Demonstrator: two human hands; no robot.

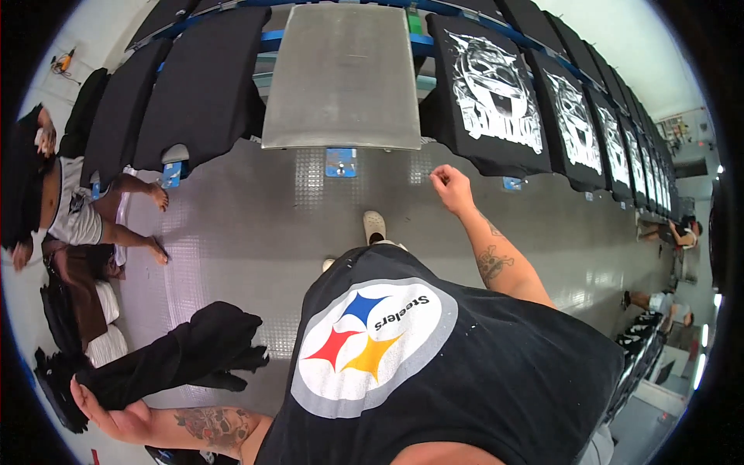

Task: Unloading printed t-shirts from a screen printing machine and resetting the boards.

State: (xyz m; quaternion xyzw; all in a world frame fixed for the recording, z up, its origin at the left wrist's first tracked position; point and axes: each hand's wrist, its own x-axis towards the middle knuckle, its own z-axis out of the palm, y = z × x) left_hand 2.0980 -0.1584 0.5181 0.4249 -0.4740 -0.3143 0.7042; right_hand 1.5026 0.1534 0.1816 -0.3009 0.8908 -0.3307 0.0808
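At the lower left, my left hand (112, 415) is closed around a bunched black T-shirt (182, 349), which stretches out toward the middle of the floor. My right hand (451, 188) hangs in the air with its fingers curled together and nothing visible in them. It is nearest to a black T-shirt with a white print (496, 93), laid flat on a press board. Left of that shirt is a bare grey metal board (341, 77). A plain black T-shirt (203, 85) covers the board farther left.
Boards with printed black shirts (573, 124) curve away to the right along a blue frame (271, 39). A person (74, 201) stands at the left beside stacked white and dark cloth (107, 333). Other people (678, 232) are far right. Grey metal flooring (232, 225) lies between.
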